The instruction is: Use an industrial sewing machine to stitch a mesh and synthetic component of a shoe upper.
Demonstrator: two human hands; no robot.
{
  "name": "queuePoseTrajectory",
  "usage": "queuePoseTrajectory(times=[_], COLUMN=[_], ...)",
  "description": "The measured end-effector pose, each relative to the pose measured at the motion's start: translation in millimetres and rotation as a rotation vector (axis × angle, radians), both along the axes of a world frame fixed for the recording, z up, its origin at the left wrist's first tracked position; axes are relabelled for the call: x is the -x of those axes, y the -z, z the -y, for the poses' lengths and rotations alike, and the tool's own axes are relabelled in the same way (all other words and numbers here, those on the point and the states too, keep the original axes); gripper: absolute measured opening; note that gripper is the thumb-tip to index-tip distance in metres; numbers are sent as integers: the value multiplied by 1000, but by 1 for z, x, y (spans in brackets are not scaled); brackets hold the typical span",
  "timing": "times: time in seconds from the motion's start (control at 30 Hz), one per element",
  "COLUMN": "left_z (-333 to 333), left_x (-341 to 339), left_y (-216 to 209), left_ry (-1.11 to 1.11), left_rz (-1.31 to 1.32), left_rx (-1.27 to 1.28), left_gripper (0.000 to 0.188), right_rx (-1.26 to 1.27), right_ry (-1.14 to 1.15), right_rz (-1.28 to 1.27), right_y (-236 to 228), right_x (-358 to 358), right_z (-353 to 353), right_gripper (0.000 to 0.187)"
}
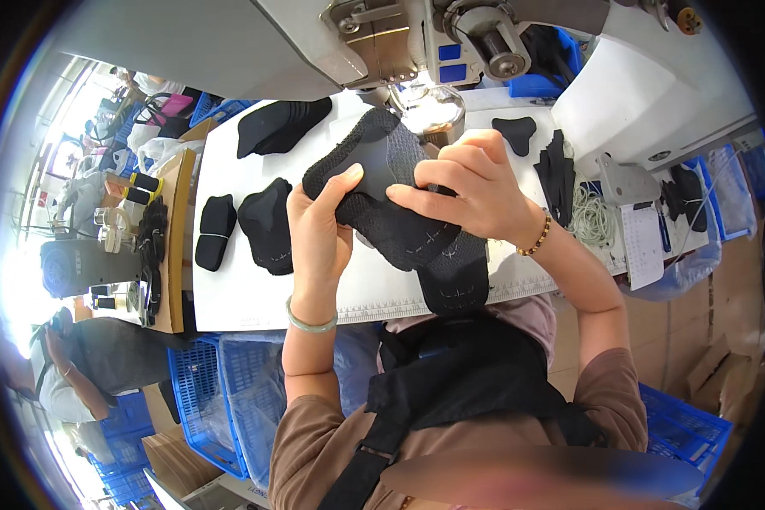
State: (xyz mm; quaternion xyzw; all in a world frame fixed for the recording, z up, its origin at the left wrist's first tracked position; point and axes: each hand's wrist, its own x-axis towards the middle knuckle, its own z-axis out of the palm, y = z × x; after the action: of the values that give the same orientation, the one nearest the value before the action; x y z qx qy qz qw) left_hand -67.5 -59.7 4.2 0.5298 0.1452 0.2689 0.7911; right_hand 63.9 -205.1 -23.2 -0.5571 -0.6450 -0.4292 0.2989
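Note:
Both hands hold up a black mesh fabric piece [370, 208] with a smooth dark grey middle and white marks along its lower edge. My left hand [323, 225] grips its left side, thumb on top and the other fingers mostly hidden behind. At its right side, my right hand [472, 183] has its fingers bent and closed on the fabric. Below it, another black marked piece [455, 285] hangs at the front table edge; whether the two are joined I cannot tell. Stacked black pieces [285, 127], more shaped pieces [265, 223] and a tied black bundle [216, 231] lie to the left.
A sewing machine [484, 42] overhangs the white table [229, 310]. Rightward lie a small black lobed piece [514, 134], black strips [557, 178], pale cord [592, 214], paper [642, 246] and a pen [663, 228]. Blue crates [200, 408] stand below; another person [85, 365] is at far left.

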Motion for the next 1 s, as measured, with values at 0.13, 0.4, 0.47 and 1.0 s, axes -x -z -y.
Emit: queuePoseTrajectory(times=[0.13,0.4,0.47,1.0], left_z=[-6,-20,-21,-35], left_x=[-16,-50,-54,-66], left_y=[-5,-7,-4,5], left_ry=[68,81,80,245], left_rz=[82,80,51,157], left_rx=[-12,-104,-61,-118], left_gripper=[21,10,10,14], right_rx=[-79,-37,-37,-80], right_ry=[47,104,132,127], right_rz=[0,-132,-160,-261], right_y=[-8,-6,-5,0], right_x=[-10,-17,-18,-17], right_z=[-4,-7,-7,-7], right_gripper=[33,37,34,44])
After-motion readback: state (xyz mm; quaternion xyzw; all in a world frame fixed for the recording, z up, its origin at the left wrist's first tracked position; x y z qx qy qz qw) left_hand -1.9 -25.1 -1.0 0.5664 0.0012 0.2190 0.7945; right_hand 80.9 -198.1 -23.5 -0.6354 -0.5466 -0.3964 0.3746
